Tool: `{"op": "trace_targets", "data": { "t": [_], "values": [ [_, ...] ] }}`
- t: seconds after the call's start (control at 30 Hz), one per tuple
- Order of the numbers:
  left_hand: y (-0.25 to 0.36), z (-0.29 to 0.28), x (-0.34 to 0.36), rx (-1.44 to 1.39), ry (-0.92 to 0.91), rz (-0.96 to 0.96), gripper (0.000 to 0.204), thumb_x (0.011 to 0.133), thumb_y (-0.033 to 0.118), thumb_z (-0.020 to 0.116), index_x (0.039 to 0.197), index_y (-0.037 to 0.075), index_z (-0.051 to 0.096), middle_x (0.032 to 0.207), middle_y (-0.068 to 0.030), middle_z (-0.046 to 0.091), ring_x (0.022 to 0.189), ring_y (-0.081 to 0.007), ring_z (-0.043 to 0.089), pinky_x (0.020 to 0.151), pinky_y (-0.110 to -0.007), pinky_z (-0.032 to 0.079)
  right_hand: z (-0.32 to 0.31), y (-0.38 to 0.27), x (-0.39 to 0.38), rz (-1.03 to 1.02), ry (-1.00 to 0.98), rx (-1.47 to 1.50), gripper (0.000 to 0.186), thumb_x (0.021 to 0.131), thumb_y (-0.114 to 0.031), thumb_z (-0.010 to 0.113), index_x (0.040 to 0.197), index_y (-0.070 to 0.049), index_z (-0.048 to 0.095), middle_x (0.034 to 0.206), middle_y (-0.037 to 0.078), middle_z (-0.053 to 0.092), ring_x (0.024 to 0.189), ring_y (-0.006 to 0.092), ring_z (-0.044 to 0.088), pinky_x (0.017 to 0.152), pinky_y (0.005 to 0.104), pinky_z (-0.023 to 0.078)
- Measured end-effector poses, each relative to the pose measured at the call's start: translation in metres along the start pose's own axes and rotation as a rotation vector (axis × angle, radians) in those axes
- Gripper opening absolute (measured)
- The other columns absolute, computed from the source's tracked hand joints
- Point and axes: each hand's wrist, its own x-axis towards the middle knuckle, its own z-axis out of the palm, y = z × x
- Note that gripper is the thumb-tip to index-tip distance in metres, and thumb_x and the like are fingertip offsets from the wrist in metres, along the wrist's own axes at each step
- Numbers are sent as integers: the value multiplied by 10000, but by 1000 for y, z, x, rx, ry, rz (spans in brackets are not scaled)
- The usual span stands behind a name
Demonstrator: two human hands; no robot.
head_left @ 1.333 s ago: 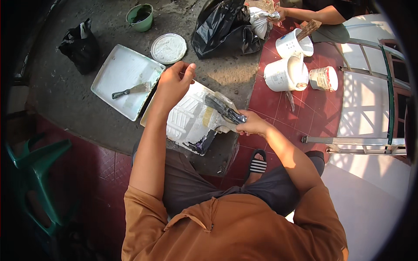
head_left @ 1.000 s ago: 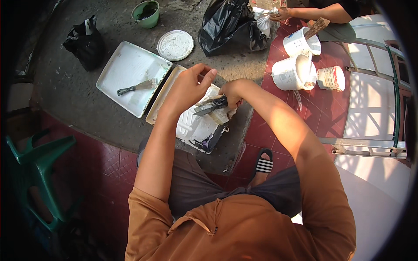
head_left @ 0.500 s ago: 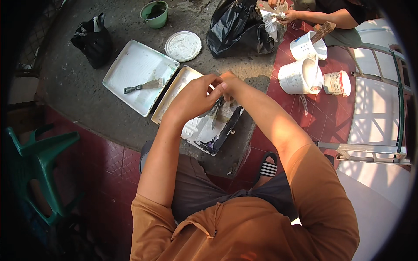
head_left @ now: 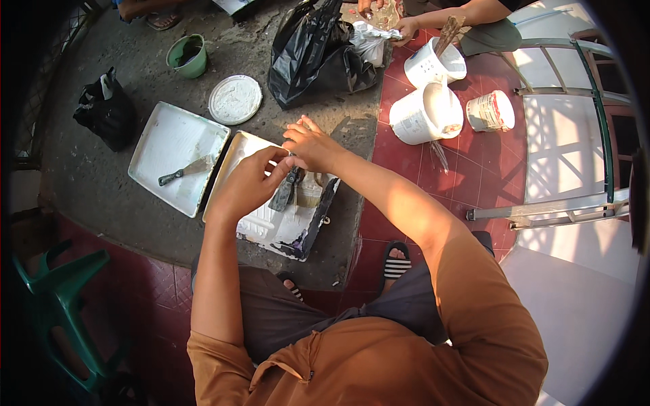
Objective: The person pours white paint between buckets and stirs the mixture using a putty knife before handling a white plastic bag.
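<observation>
My left hand (head_left: pixel 252 181) and my right hand (head_left: pixel 311 147) meet above the paint-smeared tray (head_left: pixel 271 233). The left one is closed, thumb and fingertips pinched together against the right hand; what they hold, if anything, is hidden. On my right hand the fingers stretch forward, apart, and no object shows in them. Just below the hands is a dark-handled tool (head_left: pixel 288 189), partly covered, over the tray's white paint; its exact kind is unclear. To the left, a second white tray (head_left: pixel 152 142) holds a putty knife (head_left: pixel 186 170) with a dark handle.
A round white-coated lid (head_left: pixel 235 99), green bucket (head_left: pixel 187 56) and black bags (head_left: pixel 105 111) (head_left: pixel 305 61) lie beyond. White buckets (head_left: pixel 416 118) (head_left: pixel 423 64) and a small tub (head_left: pixel 489 111) stand right. Another person's hand (head_left: pixel 406 30) touches a white bag. A green chair (head_left: pixel 61 291) stands left.
The view has shifted, so the scene sits further left and lower. My right hand's fingers have stretched out forward, while my left hand stays pinched close against it.
</observation>
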Motion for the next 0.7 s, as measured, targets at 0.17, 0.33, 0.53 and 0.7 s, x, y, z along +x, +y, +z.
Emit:
{"op": "trace_targets", "data": {
  "t": [0.17,0.33,0.53,0.7],
  "values": [
    [-2,4,6,-12,7,-109,456,1024,371,579,1230,-35,611,1059,-142,705,939,-205,697,798,-329,541,-101,54,-54,181,496,35,130,870,-177,682,937,-87,618,1030,72,615,1046,267,586,916,452,450],
    [8,18,18,75,-35,-92,473,1024,387,573,1231,-36,611,1043,-156,709,938,-214,706,809,-330,546,-168,184,-189,1052,821,-59,188,969,-183,524,1049,-32,602,1041,169,678,992,380,645,855,472,500],
    [14,29,20,134,-59,-123,458,1025,375,574,1229,-33,613,1050,-161,709,948,-217,702,817,-332,544,-137,214,-266,1309,-304,-323,445,872,-346,687,1243,-102,664,1159,142,706,1090,324,671,921,436,540],
    [23,38,23,166,-48,-122,463,1020,379,581,1243,-26,614,1065,-171,711,969,-224,703,828,-336,543,-119,228,-265,1358,-361,-170,459,838,-340,704,1219,-89,656,1166,179,694,1095,344,668,918,457,541]
  ]
}}
